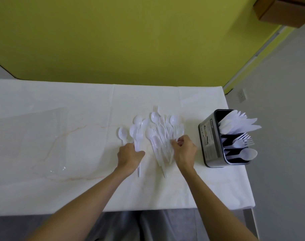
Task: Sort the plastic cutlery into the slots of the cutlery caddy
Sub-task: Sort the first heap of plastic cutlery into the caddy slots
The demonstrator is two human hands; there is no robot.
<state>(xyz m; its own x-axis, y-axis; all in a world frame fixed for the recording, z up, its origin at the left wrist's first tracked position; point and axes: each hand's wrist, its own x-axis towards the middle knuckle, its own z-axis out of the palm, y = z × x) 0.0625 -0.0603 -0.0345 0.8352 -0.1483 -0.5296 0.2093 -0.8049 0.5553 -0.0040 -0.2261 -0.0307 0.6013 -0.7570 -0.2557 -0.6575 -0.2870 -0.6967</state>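
Observation:
A pile of white plastic spoons and forks [158, 134] lies mid-table. My left hand [130, 158] grips the handles of a few spoons [137, 129] at the pile's left side. My right hand [184, 151] pinches fork handles at the pile's right side, just below a fork [178, 129]. One spoon [122, 133] lies alone to the left. The grey cutlery caddy [209, 141] stands at the right, with knives [238, 124] in its far slot, forks [244, 140] in the middle slot and spoons [247, 153] in the near slot.
The table wears a white marbled cloth [78, 153]. A clear plastic bag [49, 136] lies flat at the left. The table's right edge runs just past the caddy, with grey floor beyond. A yellow wall stands behind, and a cardboard box [284, 11] sits top right.

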